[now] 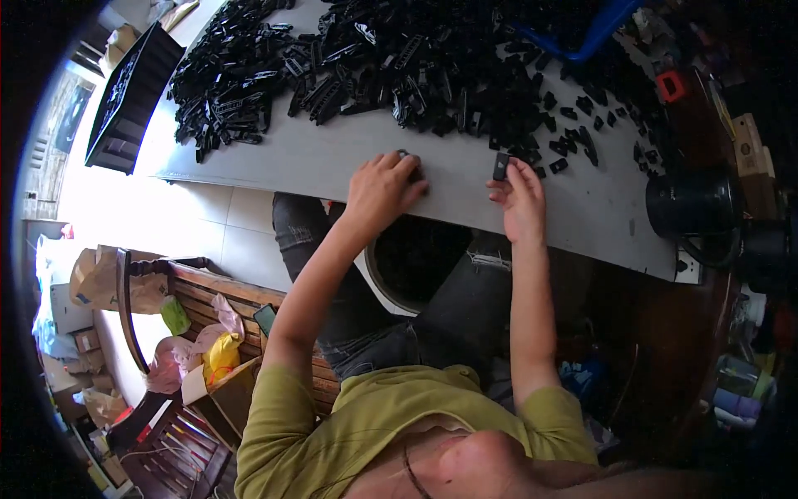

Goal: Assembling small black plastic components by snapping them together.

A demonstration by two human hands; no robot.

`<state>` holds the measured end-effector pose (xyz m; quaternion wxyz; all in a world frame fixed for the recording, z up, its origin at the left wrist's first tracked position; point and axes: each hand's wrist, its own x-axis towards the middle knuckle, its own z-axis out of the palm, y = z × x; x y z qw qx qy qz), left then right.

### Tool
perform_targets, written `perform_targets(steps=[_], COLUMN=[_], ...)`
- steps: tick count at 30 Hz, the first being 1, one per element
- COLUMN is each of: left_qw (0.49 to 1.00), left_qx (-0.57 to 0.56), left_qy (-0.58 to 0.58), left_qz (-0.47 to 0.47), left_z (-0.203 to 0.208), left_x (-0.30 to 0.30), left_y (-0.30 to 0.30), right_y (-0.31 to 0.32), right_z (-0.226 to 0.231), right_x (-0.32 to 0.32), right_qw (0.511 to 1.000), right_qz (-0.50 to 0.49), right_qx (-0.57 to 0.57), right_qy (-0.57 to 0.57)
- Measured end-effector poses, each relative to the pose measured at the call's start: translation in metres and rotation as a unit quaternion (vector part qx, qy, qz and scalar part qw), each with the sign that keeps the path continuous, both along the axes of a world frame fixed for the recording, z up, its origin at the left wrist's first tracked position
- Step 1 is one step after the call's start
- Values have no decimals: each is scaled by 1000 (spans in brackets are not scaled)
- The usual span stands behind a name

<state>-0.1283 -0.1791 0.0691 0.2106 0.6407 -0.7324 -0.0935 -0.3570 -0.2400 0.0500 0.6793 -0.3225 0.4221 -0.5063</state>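
Note:
Near the front edge of the grey table, my right hand pinches a small black rectangular plastic piece upright between thumb and fingers. My left hand is curled palm down at the table edge. Its fingers are closed over a dark piece that is mostly hidden, with only bits showing at the fingertips. Beyond both hands spreads a large heap of long black plastic parts. Smaller loose black pieces lie to the right of it, close to my right hand.
A black crate stands at the far left, and a blue plastic bin at the back right. A black cylindrical object sits at the table's right end. Between my legs is a round tub with a dark interior. A wooden bench holds bags.

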Motion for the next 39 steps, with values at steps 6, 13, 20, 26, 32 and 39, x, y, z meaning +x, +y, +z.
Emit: perform_targets(steps=[6,13,20,26,32,39], left_qw=[982,952,934,909,982,987], left_qx=[-33,57,9,111,-189,-151], left_qy=[150,286,311,292,-16,-34], left_qz=[-111,-92,-175,-277,3,-33], left_z=[0,-10,-24,-9,-14,-22], left_x=[-12,-2,2,14,-9,11], left_y=[1,-4,-14,-38,-79,-46], right_y=[10,18,10,31,18,-15], right_z=[0,25,8,10,26,-6], right_x=[10,17,20,13,-22,-66], right_qw=[965,780,742,711,793,627], right_qz=[56,169,198,200,125,-12], right_qx=[-137,-392,-444,-455,-339,-447], right_qy=[216,458,463,497,491,638])
